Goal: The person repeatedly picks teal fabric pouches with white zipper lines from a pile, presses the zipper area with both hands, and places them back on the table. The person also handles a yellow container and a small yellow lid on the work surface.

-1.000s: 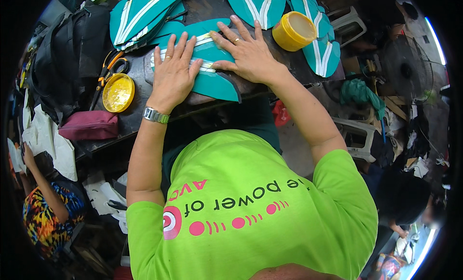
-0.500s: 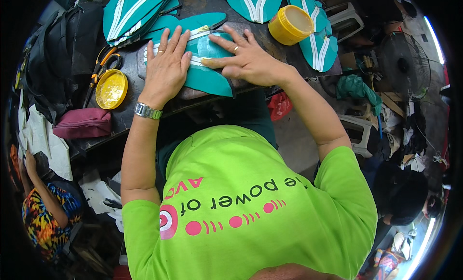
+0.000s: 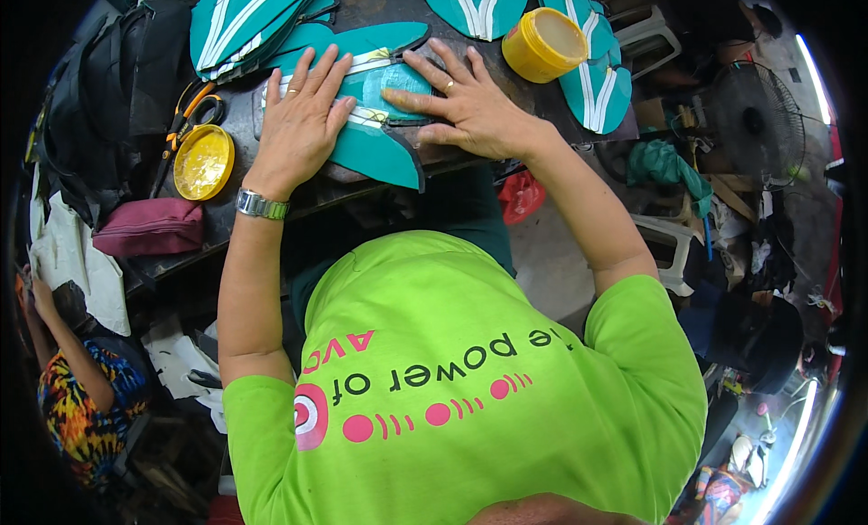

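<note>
Left of the yellow tub (image 3: pixel 542 50), a teal panel (image 3: pixel 372 156) lies on the bench (image 3: pixel 375 5), left hand (image 3: pixel 303 118) spread flat on it. Nearer the tub, right hand (image 3: pixel 479 113) splays across it too!

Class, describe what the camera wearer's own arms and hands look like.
The short sleeves are lime green. The ungloved left hand wears a gold-coloured ring and, at its wrist, a silver-coloured watch. The ungloved right hand wears a similar ring.
</note>
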`<action>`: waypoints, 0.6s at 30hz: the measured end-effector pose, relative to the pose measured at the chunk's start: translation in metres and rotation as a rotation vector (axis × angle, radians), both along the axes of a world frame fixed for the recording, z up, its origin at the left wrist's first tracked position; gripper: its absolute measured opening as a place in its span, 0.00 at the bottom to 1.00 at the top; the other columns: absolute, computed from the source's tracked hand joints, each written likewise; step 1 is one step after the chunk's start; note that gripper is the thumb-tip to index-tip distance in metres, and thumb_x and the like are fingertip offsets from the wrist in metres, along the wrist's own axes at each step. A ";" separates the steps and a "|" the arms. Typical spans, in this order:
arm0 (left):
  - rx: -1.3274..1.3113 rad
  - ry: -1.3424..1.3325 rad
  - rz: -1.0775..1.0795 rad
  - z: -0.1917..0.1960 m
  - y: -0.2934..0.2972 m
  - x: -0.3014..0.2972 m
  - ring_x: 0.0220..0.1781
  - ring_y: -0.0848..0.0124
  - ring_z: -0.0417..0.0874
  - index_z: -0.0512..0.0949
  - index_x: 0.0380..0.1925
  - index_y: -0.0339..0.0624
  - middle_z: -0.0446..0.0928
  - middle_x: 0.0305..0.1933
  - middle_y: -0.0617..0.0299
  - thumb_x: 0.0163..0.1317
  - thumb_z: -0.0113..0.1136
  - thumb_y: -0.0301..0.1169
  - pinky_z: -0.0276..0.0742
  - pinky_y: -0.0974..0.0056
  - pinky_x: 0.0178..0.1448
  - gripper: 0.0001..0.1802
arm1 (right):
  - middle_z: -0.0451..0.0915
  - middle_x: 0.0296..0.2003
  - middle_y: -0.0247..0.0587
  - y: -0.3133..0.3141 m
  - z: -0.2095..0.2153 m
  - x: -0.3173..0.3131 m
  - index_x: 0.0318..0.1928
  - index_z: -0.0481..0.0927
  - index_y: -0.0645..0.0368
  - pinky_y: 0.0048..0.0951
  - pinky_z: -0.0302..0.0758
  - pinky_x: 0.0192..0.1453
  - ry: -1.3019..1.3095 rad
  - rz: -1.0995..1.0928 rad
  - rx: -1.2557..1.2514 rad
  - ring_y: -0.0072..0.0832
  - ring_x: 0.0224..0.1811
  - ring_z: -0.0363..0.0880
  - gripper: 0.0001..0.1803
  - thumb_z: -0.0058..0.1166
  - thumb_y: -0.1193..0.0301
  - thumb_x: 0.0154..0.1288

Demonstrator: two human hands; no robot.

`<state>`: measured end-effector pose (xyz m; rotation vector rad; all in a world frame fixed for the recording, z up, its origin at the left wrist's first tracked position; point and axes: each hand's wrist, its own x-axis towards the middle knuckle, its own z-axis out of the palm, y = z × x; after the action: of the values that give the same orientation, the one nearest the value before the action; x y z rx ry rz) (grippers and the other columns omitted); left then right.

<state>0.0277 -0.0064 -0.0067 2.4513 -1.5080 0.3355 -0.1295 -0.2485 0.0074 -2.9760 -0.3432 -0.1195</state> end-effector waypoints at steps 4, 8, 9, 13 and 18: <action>-0.010 -0.007 0.000 -0.002 0.000 0.001 0.82 0.62 0.55 0.63 0.75 0.56 0.61 0.80 0.63 0.76 0.44 0.49 0.43 0.42 0.82 0.30 | 0.47 0.81 0.37 -0.010 0.001 -0.007 0.74 0.64 0.18 0.67 0.27 0.80 0.012 0.045 0.170 0.50 0.84 0.33 0.29 0.36 0.37 0.75; 0.000 -0.016 0.001 -0.003 0.001 0.001 0.82 0.62 0.55 0.63 0.75 0.56 0.61 0.80 0.63 0.76 0.44 0.50 0.42 0.42 0.82 0.30 | 0.49 0.81 0.38 -0.021 -0.007 -0.004 0.75 0.62 0.21 0.69 0.26 0.79 -0.067 -0.112 0.101 0.49 0.84 0.35 0.29 0.37 0.41 0.77; 0.006 -0.015 0.001 -0.002 0.000 0.002 0.82 0.62 0.54 0.63 0.75 0.56 0.61 0.80 0.63 0.76 0.44 0.50 0.42 0.42 0.82 0.30 | 0.49 0.81 0.38 -0.021 -0.010 -0.003 0.76 0.61 0.22 0.69 0.27 0.79 -0.052 -0.177 0.006 0.48 0.84 0.34 0.30 0.37 0.41 0.77; -0.003 -0.007 0.002 -0.002 0.000 0.001 0.83 0.62 0.54 0.63 0.75 0.56 0.60 0.80 0.63 0.76 0.44 0.50 0.42 0.42 0.82 0.30 | 0.46 0.81 0.40 -0.012 -0.016 -0.005 0.79 0.55 0.27 0.71 0.29 0.79 -0.072 -0.199 0.000 0.49 0.84 0.33 0.36 0.39 0.38 0.75; 0.036 -0.017 0.023 -0.002 0.000 0.000 0.83 0.63 0.52 0.61 0.76 0.58 0.58 0.81 0.65 0.78 0.42 0.48 0.39 0.45 0.83 0.30 | 0.46 0.81 0.43 0.005 -0.005 -0.024 0.79 0.54 0.28 0.71 0.30 0.79 -0.008 -0.158 0.040 0.51 0.84 0.34 0.38 0.36 0.35 0.73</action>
<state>0.0277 -0.0063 -0.0090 2.5014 -1.5069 0.3369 -0.1531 -0.2431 0.0020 -2.9607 -0.1047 -0.1535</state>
